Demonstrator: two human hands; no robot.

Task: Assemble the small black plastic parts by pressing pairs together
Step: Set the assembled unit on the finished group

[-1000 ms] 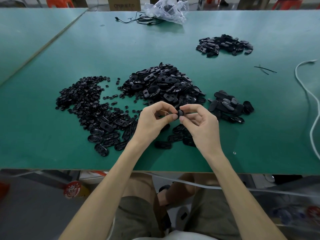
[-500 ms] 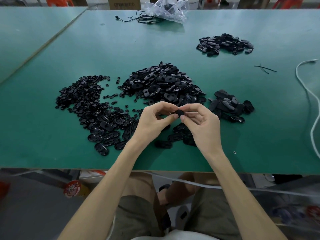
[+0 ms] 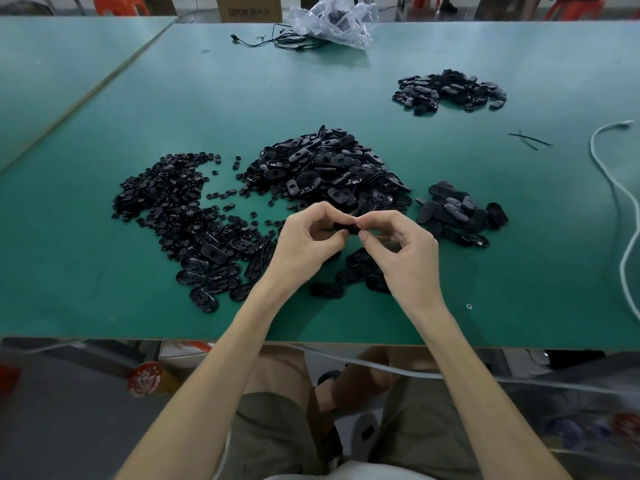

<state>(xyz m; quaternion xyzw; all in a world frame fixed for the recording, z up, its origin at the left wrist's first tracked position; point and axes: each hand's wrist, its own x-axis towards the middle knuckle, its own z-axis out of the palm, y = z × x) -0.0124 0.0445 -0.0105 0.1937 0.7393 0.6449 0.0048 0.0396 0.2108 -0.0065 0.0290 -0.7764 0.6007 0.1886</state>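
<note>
Pinching one black part (image 3: pixel 348 227) between curled fingertips of left hand (image 3: pixel 308 244) and right hand (image 3: pixel 405 258) above the table (image 3: pixel 104 306)'s near middle, with small heaps (image 3: pixel 460 216) at right probably finished and large heaps (image 3: pixel 325 168) centre and left yet to do.

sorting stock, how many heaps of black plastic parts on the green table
4: small round black pieces left, big black oval heap centre, small oval heap right, fourth heap far right. Loose ovals lie nearer; some may be hidden.

left hand (image 3: pixel 304 244) + right hand (image 3: pixel 405 252) pinch black part (image 3: pixel 346 227) | green table (image 3: pixel 450 271)
</note>
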